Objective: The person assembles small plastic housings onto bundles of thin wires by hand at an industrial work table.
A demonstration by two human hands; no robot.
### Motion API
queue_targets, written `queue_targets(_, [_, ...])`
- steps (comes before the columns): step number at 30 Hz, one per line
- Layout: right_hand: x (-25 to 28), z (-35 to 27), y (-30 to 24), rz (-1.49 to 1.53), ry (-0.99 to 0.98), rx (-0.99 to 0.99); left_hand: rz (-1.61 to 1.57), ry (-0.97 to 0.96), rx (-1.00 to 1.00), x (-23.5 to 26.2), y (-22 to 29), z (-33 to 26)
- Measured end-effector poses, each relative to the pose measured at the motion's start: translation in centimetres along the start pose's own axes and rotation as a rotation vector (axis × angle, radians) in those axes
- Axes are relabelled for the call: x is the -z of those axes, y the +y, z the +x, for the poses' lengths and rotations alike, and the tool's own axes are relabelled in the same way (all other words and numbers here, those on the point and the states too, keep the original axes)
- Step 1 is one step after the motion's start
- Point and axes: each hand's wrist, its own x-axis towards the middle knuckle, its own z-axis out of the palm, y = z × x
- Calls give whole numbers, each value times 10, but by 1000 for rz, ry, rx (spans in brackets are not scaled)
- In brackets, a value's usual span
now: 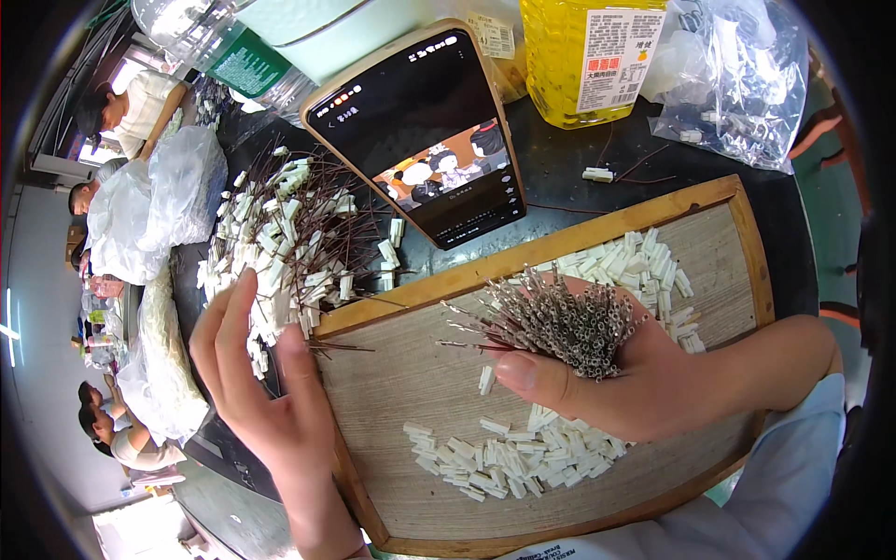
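My right hand (644, 397) is wrapped round a thick bundle of brown wires (574, 322) tipped with small metal terminals, held above a wood-framed tray (754, 257). At the tray's left edge, my left hand (266, 401) has its thumb and fingers apart. Its fingertips reach the near side of a heap of white plastic connectors (271, 233) on brown wires; whether they touch it I cannot tell. Loose white connector housings (523, 457) lie in the tray below my right hand. More white housings (639, 266) are spread along its far side, partly hidden behind that hand.
A phone (448, 112) with a lit screen stands tilted beyond the tray. Behind are a yellow jug (551, 75), a clear bag (737, 93) and a clear bottle (238, 61). Plastic bags (154, 210) line the left. People (140, 107) sit farther left.
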Motion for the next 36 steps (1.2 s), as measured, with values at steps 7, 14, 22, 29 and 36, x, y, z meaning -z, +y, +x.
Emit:
queue_targets(7, [4, 2, 7, 27, -53, 91, -513, -738, -94, 0, 49, -26])
queue_targets(14, [6, -2, 4, 109, -49, 55, -684, -766, 25, -3, 40, -29])
queue_targets(22, [7, -4, 1, 79, -82, -28, -1765, -519, 669, -7, 21, -36])
queue_targets(29, [0, -4, 4, 113, -60, 73, -1746, -511, 706, -7, 21, -36])
queue_targets(36, [6, -4, 4, -14, -105, 14, -1732, -545, 726, -6, 22, -36])
